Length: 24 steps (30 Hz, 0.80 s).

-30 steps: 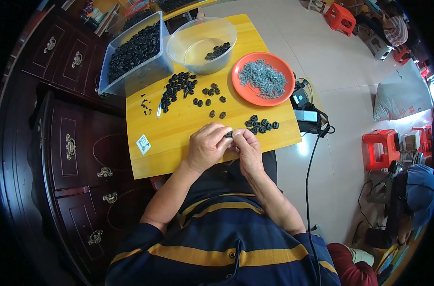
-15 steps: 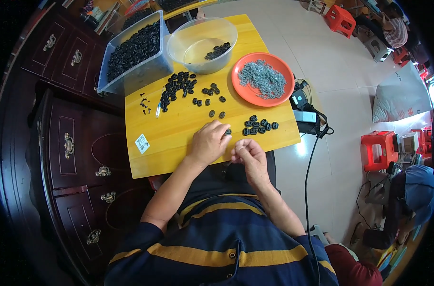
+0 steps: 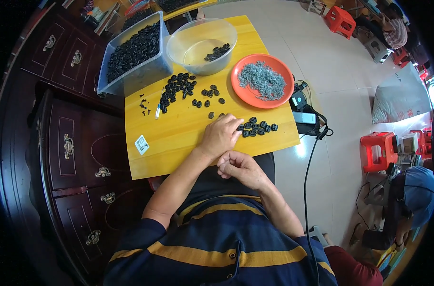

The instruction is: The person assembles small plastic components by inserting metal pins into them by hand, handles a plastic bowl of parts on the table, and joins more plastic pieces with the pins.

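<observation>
My left hand (image 3: 221, 136) reaches over the yellow table (image 3: 179, 143), its thumb and fingers closed on a small black oval piece (image 3: 241, 127). That piece is at the left edge of a group of similar black oval pieces (image 3: 261, 126) showing slots on top. My right hand (image 3: 243, 169) is just below, at the table's near edge, its fingers curled and pinched; whatever they may hold is hidden. Loose black oval pieces (image 3: 211, 115) lie beyond my left hand, one partly covered by it. An orange plate (image 3: 288, 90) holds many thin silvery metal pieces (image 3: 262, 78).
A bin (image 3: 131, 76) full of black pieces and a clear round tub (image 3: 202, 66) stand at the back. Black pieces (image 3: 179, 86), small screws (image 3: 143, 106) and a white label (image 3: 141, 144) lie leftward. Drawers (image 3: 83, 157) flank the left; a cable (image 3: 308, 176) hangs right.
My left hand has moved right and slightly away from me, bringing the black oval piece to the group. My right hand has come back toward me and slightly left.
</observation>
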Each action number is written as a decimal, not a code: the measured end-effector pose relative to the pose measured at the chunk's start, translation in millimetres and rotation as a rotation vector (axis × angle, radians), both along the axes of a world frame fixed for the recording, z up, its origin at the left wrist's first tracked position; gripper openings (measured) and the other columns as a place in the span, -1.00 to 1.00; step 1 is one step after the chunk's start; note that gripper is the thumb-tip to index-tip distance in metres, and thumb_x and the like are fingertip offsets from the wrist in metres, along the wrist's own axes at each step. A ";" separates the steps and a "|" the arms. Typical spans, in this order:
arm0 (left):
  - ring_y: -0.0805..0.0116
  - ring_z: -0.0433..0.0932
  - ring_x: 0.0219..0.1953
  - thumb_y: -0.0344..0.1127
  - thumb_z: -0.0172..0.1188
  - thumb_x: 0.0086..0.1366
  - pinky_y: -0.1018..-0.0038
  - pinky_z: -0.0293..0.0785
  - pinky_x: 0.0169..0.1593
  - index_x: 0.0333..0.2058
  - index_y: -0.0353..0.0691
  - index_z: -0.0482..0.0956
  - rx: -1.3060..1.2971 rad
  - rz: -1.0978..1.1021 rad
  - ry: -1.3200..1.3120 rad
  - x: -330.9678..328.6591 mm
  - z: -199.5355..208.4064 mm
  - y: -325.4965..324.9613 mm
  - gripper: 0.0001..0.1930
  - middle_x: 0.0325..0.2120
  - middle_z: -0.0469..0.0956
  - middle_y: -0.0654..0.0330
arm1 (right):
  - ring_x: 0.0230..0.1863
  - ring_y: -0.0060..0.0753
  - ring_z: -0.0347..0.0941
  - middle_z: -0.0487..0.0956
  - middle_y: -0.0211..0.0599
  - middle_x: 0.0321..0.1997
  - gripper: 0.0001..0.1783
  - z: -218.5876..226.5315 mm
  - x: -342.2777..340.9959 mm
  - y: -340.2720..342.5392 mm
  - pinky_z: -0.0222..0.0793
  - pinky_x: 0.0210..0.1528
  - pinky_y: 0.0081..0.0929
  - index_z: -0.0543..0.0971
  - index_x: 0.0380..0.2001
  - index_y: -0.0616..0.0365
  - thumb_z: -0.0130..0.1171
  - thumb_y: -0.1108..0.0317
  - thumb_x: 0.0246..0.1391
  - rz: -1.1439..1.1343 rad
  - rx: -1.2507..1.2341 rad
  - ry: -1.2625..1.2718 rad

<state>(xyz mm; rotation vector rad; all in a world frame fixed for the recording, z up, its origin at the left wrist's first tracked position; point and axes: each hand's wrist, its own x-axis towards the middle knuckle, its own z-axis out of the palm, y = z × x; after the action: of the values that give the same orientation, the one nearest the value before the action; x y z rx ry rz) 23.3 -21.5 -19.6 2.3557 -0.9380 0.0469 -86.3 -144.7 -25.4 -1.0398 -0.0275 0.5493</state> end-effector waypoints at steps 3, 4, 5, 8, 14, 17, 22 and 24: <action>0.12 0.60 -0.20 -0.36 0.32 0.13 0.25 0.55 -0.14 -0.11 -0.23 0.61 -0.012 0.026 0.021 -0.3 5.7 3.8 -0.68 -0.26 0.57 0.15 | -0.26 -0.62 0.48 0.56 -0.39 -0.27 -0.88 -1.3 0.1 -0.8 0.47 -0.13 -0.61 0.51 -0.16 0.22 0.09 0.41 0.32 -0.023 -0.008 0.039; 0.10 0.60 -0.22 -0.36 0.32 0.13 0.26 0.55 -0.15 -0.11 -0.24 0.62 -0.024 0.033 0.046 0.3 6.0 8.2 -0.69 -0.26 0.57 0.12 | -0.26 -0.62 0.48 0.56 -0.39 -0.27 -0.88 -1.4 0.3 -1.2 0.47 -0.13 -0.61 0.51 -0.16 0.22 0.09 0.41 0.32 -0.022 -0.007 0.040; 0.08 0.60 -0.23 -0.37 0.33 0.12 0.28 0.54 -0.16 -0.12 -0.24 0.62 -0.037 0.040 0.070 0.7 6.2 11.0 -0.69 -0.27 0.57 0.10 | -0.25 -0.62 0.48 0.56 -0.39 -0.27 -0.88 -1.3 0.4 -1.8 0.47 -0.13 -0.61 0.51 -0.16 0.22 0.09 0.41 0.32 -0.045 -0.033 0.056; 0.09 0.60 -0.28 -0.36 0.33 0.13 0.28 0.54 -0.20 -0.22 -0.23 0.66 -0.059 0.069 0.072 1.7 2.2 15.3 -0.78 -0.34 0.58 0.12 | -0.25 -0.62 0.49 0.56 -0.39 -0.28 -0.88 -1.2 2.0 -0.3 0.47 -0.13 -0.61 0.51 -0.16 0.23 0.09 0.40 0.32 -0.050 -0.036 0.068; 0.13 0.61 -0.35 -0.34 0.32 0.14 0.28 0.54 -0.28 -0.37 -0.16 0.68 -0.108 0.035 -0.030 4.7 -5.1 -1.6 -0.92 -0.43 0.59 0.18 | -0.25 -0.62 0.49 0.58 -0.38 -0.28 -0.87 -1.7 4.5 1.7 0.46 -0.14 -0.61 0.51 -0.16 0.23 0.10 0.40 0.32 0.040 -0.029 0.041; 0.11 0.61 -0.37 -0.36 0.30 0.16 0.28 0.54 -0.27 -0.36 -0.17 0.68 -0.115 -0.006 0.011 7.0 -4.0 -1.4 -0.92 -0.42 0.60 0.17 | -0.27 -0.63 0.48 0.58 -0.38 -0.28 -0.87 -5.6 5.3 1.2 0.45 -0.16 -0.62 0.51 -0.16 0.22 0.10 0.39 0.31 0.037 -0.043 0.044; 0.07 0.62 -0.34 -0.36 0.27 0.19 0.26 0.55 -0.25 -0.35 -0.18 0.67 -0.160 0.168 -0.020 30.5 2.5 29.3 -0.92 -0.39 0.61 0.12 | -0.27 -0.64 0.48 0.57 -0.41 -0.29 -0.88 -1.8 15.2 3.9 0.45 -0.15 -0.62 0.51 -0.19 0.21 0.09 0.39 0.32 -0.053 -0.045 0.041; 0.07 0.62 -0.33 -0.34 0.26 0.19 0.23 0.55 -0.24 -0.36 -0.16 0.67 -0.146 0.243 -0.048 47.7 1.8 39.2 -0.92 -0.39 0.61 0.12 | -0.27 -0.64 0.48 0.57 -0.42 -0.29 -0.89 -3.4 22.5 7.6 0.44 -0.15 -0.63 0.51 -0.19 0.21 0.09 0.39 0.32 -0.085 -0.055 0.017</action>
<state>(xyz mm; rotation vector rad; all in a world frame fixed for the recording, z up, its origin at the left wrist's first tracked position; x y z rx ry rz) 71.0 17.7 -17.8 2.3279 -0.6421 0.2600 -63.8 -137.1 -28.8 -1.0843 0.0468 0.4844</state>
